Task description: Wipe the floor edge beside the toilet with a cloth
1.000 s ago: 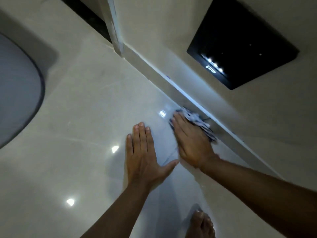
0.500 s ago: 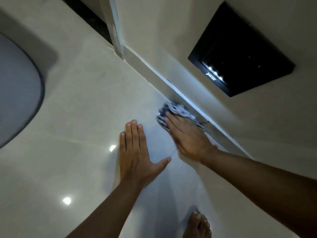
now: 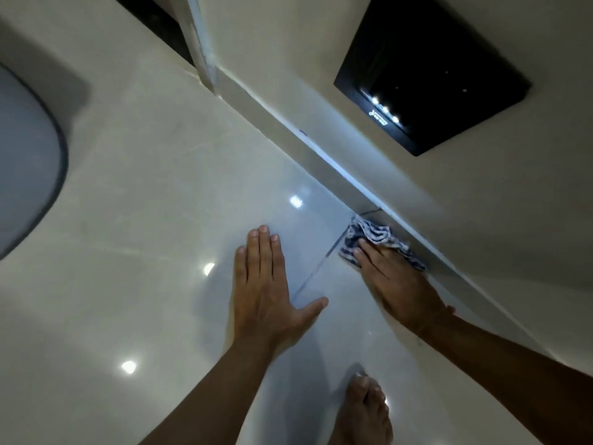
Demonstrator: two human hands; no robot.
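Note:
A crumpled blue-and-white striped cloth (image 3: 373, 236) lies on the glossy pale floor tile, pushed against the skirting edge (image 3: 324, 155) where floor meets wall. My right hand (image 3: 396, 282) presses flat on the cloth, fingers over its near half. My left hand (image 3: 264, 292) rests palm-down on the tile to the left, fingers together, thumb out, holding nothing. The grey rounded toilet (image 3: 25, 184) shows at the far left edge.
A black panel (image 3: 433, 72) with small lit dots is set in the wall above the skirting. A white door frame post (image 3: 202, 43) meets the floor at the top. My bare foot (image 3: 365, 409) stands on the tile at the bottom.
My right hand has slid the cloth back along the skirting toward the right, after first pushing it forward to the left. The left hand has stayed planted on the tile.

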